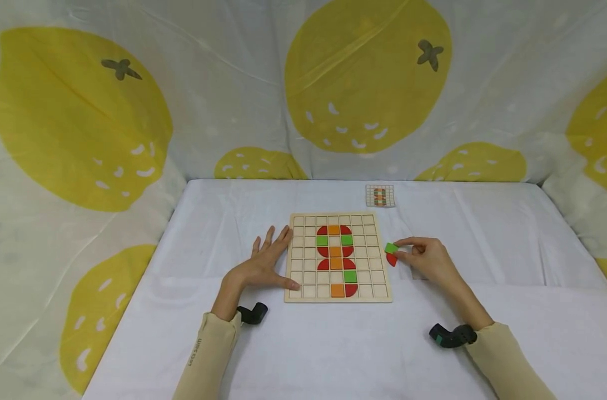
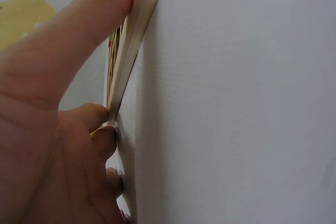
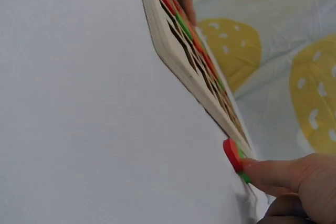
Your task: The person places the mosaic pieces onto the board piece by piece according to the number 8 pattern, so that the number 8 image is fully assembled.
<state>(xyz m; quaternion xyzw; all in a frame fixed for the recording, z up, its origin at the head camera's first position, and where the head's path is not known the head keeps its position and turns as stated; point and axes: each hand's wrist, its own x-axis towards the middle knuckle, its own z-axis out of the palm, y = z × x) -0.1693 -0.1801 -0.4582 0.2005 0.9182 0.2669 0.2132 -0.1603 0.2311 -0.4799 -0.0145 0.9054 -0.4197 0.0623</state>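
A square wooden grid board lies on the white cloth, several red, orange and green tiles set in its cells. My left hand rests at the board's left side with fingers spread; its thumb touches the board's edge. Beyond the right side, my right hand pinches a green square tile between thumb and fingers. Against it is a red quarter-round tile; I cannot tell whether the fingers hold that too. The tiles on the board form two stacked rounded shapes, the lower one with a green tile only on its right.
A small pattern card with a similar coloured figure lies behind the board. Something flat and greyish shows partly beneath my right hand. Lemon-printed cloth hangs behind the table and at its sides. Black devices sit at both wrists.
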